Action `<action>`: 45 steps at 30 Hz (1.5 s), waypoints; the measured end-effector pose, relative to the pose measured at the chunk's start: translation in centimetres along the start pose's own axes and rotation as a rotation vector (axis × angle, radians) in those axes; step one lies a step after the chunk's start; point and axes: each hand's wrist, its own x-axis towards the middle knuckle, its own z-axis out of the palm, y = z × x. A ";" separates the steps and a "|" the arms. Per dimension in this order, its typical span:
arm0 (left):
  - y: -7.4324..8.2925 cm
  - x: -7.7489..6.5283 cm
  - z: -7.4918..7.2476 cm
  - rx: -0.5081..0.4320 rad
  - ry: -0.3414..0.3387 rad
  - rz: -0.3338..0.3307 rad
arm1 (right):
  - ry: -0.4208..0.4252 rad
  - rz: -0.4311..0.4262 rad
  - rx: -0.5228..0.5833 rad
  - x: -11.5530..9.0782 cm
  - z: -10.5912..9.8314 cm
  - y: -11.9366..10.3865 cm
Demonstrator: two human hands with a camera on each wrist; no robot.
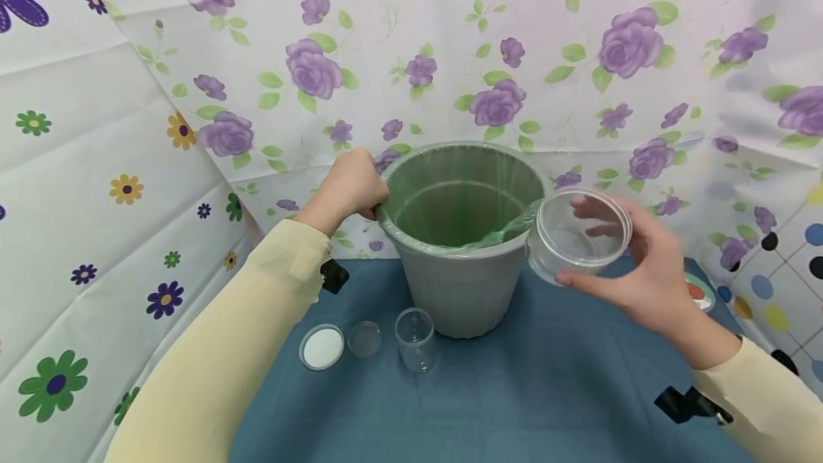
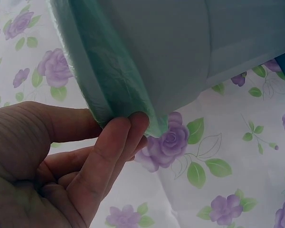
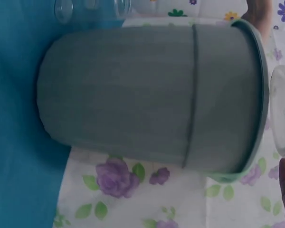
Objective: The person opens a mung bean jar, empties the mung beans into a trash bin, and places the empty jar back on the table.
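Note:
A grey trash can point(image 1: 459, 291) stands tilted, lined with a green plastic bag point(image 1: 508, 231) that folds over its rim. My left hand point(image 1: 352, 188) grips the rim on the left side; in the left wrist view its thumb and fingers pinch the rim and the bag's edge point(image 2: 116, 76). To the right of the rim, my right hand point(image 1: 649, 270) holds a wide clear plastic jar point(image 1: 546, 252) between thumb and fingers, its mouth tipped toward me. The right wrist view shows only part of this jar point(image 3: 281, 111) beside the rim.
In front of the can on the blue cloth point(image 1: 501, 406) stand a smaller clear jar point(image 1: 416, 356), a clear lid point(image 1: 364, 339) and a round lid with a white disc point(image 1: 323, 347). A partly hidden item with red and green point(image 1: 699, 293) lies behind my right hand. Flowered sheeting point(image 1: 257, 34) hangs behind.

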 end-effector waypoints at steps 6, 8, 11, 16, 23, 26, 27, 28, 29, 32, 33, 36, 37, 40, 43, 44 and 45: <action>0.0 -0.1 0.0 -0.001 0.007 0.008 | -0.027 0.008 0.175 -2.4 0.9 0.3; -0.1 -0.1 -0.1 0.000 0.010 0.005 | -0.040 0.054 0.129 -3.5 1.4 0.5; -0.1 -0.2 -0.1 0.004 0.011 0.008 | -0.068 0.152 0.007 -5.2 2.0 0.9; -0.1 -0.2 0.1 0.004 0.010 0.016 | -0.142 0.356 -0.129 -8.1 3.2 2.4; -0.1 -0.2 0.1 0.006 0.012 0.021 | -0.293 0.508 -0.128 -11.2 5.1 5.4; -0.1 -0.1 0.1 0.009 0.007 0.021 | -0.330 0.540 -0.121 -12.8 5.9 7.6; 0.0 -0.1 0.1 0.009 0.006 0.019 | -0.339 0.550 -0.115 -13.3 6.3 8.3; 0.0 -0.1 0.1 0.012 0.007 0.018 | -0.349 0.553 -0.106 -13.7 6.6 9.0; 0.0 -0.1 0.1 0.013 0.009 0.017 | -0.364 0.550 -0.096 -14.2 6.9 9.7; 0.0 -0.2 0.0 0.015 0.012 0.014 | -0.408 0.548 -0.053 -14.8 7.9 10.7; 0.0 -0.2 0.0 0.015 0.013 0.012 | -0.425 0.547 -0.035 -14.9 8.3 10.9; 0.0 -0.2 0.0 0.013 0.012 0.011 | -0.464 0.564 0.004 -15.1 9.1 11.2; 0.0 -0.2 0.0 0.013 0.012 0.011 | -0.475 0.563 0.010 -15.1 9.3 11.3; 0.0 -0.1 0.1 0.018 0.014 0.012 | -0.482 0.551 0.015 -15.2 9.8 11.5; -0.1 -0.1 0.1 0.019 0.018 0.015 | -0.468 0.535 0.008 -15.2 10.2 11.8; -0.1 -0.1 0.1 0.018 0.019 0.016 | -0.461 0.538 0.005 -15.3 10.3 11.9; -0.1 -0.1 0.1 0.016 0.020 0.017 | -0.457 0.542 -0.002 -15.3 10.4 12.0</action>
